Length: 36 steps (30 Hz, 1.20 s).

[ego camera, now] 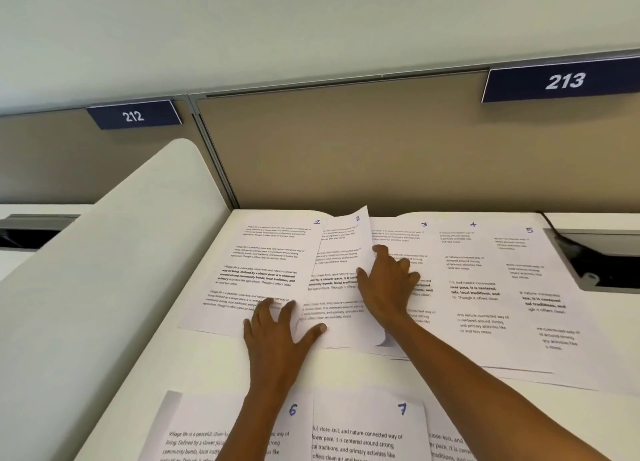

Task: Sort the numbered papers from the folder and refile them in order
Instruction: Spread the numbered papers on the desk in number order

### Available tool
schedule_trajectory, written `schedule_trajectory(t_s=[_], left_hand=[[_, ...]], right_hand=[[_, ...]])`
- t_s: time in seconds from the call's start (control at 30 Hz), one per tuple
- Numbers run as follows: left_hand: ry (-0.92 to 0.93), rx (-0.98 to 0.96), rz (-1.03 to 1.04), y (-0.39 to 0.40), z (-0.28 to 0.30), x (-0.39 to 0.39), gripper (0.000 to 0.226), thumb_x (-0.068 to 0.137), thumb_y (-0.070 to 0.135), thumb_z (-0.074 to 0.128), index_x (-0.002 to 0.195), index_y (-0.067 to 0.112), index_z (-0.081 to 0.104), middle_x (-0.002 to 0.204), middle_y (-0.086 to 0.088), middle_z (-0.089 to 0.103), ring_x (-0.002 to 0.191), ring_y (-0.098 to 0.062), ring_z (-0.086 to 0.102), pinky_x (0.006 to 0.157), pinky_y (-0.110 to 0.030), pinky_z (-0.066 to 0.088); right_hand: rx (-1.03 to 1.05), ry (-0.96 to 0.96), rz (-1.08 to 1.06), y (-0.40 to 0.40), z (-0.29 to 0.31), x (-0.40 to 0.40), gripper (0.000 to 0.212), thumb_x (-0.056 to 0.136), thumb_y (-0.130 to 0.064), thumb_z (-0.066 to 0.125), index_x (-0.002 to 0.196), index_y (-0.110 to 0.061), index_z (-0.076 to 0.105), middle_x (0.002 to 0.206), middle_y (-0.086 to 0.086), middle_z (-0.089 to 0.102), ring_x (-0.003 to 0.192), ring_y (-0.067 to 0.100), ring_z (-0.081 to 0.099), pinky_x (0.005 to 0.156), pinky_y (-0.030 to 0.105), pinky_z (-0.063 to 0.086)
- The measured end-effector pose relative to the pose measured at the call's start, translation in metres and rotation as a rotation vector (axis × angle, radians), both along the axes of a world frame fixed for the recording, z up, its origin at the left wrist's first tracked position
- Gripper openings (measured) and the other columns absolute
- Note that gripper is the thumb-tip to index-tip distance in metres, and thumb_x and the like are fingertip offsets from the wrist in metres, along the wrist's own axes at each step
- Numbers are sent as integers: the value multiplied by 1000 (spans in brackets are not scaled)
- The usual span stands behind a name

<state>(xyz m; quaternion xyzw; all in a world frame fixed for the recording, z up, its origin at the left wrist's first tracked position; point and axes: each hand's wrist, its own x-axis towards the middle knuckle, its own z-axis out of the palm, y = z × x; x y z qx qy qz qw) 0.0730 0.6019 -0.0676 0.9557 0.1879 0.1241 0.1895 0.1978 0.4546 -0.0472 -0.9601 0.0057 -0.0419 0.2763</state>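
Head: hands (pixel 332 308) on thin curling papers (pixel 341 273)

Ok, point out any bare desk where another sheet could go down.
One bare strip of desk runs between the far row, papers 1 to 5, and the near row, papers 6 and 7; both forearms cross it. A narrow margin lies left of paper 1, beside the white divider. The far row overlaps edge to edge, with the left hand and right hand on it.
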Motion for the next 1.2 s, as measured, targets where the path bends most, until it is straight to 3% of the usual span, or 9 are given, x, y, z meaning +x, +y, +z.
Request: schedule_trajectory(t_s=[0.13,0.23,0.33,0.4,0.5,0.87,0.97,1.1,1.2], left_hand=[[-21,-23,19,6,-1,0,76,72,72,29,121,24,62,136,-14,44,125,-31,42,104,-45,30],[-7,-25,24,9,-3,-1,74,73,71,27,121,27,62,135,-14,44,125,-30,42,104,-45,29],[0,-58,24,10,-4,-2,72,74,71,31,124,28,60,139,-13,40,127,-29,38,107,-43,26],[-7,-90,17,14,-4,-3,58,81,65,48,125,28,60,140,-12,38,129,-28,36,109,-42,24],[-32,-91,12,22,-7,-3,46,84,50,62,124,28,61,140,-12,39,130,-29,37,109,-43,25],[-100,-88,15,21,1,-5,48,86,43,62,129,22,57,144,-13,37,136,-28,30,114,-44,20],[-203,-38,-31,11,12,-13,57,86,54,55,129,17,58,146,-13,37,141,-29,22,116,-44,9],[-167,-7,-121,-7,18,-30,75,79,72,33,133,23,53,153,-7,27,145,-23,7,115,-35,-8],[-176,26,-169,-12,26,-59,72,82,68,35,133,21,52,154,-8,25,145,-24,7,116,-38,-7]], right_hand=[[-135,-113,26,-12,-7,-1,46,98,-48,36,130,-19,51,125,8,56,117,29,42,95,43,27],[-172,-136,92,-23,-23,-8,78,86,-66,12,128,-19,59,131,15,55,127,40,42,106,56,16],[-319,-5,219,-31,-31,-10,119,59,-78,-33,146,-32,33,157,6,22,145,35,10,105,55,-17],[-348,21,253,-37,-30,-7,125,50,-76,-42,149,-36,21,160,2,9,147,30,-1,107,55,-18],[-356,40,286,-43,-29,-3,125,47,-77,-42,150,-37,16,161,-1,5,147,27,-4,113,55,-10],[-236,-10,285,-56,-18,-2,119,48,-84,-34,151,-38,6,160,4,6,147,29,-3,115,50,-6],[-300,-64,271,-72,-9,-13,115,53,-85,-29,150,-38,11,160,3,9,147,30,-3,114,51,-10],[-301,-18,280,-99,-6,-38,112,52,-91,-19,149,-43,11,161,-2,5,147,26,-8,112,55,-11],[-250,11,326,-123,3,-72,108,54,-94,-12,148,-45,10,160,-6,4,147,23,-7,115,53,-9]])
